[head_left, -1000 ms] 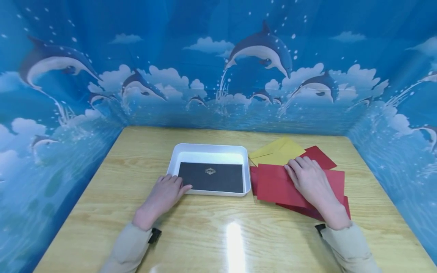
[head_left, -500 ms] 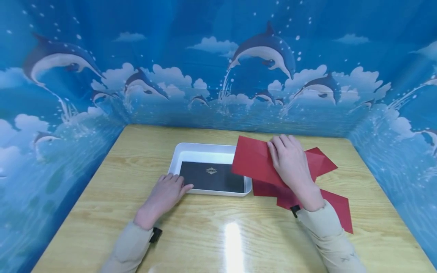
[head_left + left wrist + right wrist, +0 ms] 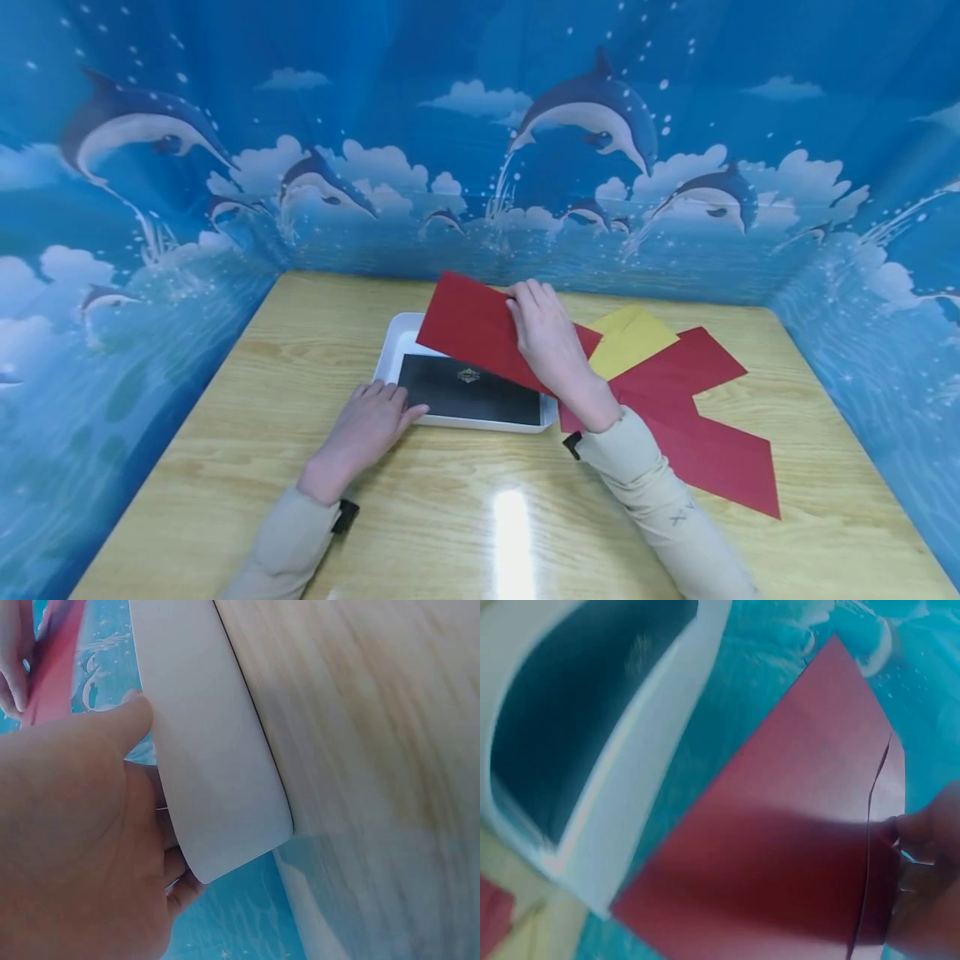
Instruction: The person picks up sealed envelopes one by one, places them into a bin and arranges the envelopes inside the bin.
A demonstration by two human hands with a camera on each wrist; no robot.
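Observation:
In the head view, my left hand [image 3: 367,425] grips the front left corner of a white tray [image 3: 480,426]. Its thumb lies at the rim of the tray [image 3: 210,735] in the left wrist view, the other fingers partly hidden behind the wall. A flat black envelope or card [image 3: 442,398] with a gold emblem lies in the tray. Above the tray's back right part, my right hand [image 3: 547,337] pinches a tilted red envelope [image 3: 472,325] by its long far edge. The right wrist view shows the flap side of this red envelope [image 3: 780,802], held clear of the tray.
Right of the tray, several red envelopes [image 3: 727,458] lie overlapping on the wooden table [image 3: 427,508]. A yellow envelope [image 3: 633,337] lies at the back among them. A blue dolphin-print curtain [image 3: 420,108] surrounds the table's back and sides.
My right hand has lifted the red envelope off the pile and carried it left over the tray. This uncovers more of the red envelopes below. The left hand stays at the tray corner.

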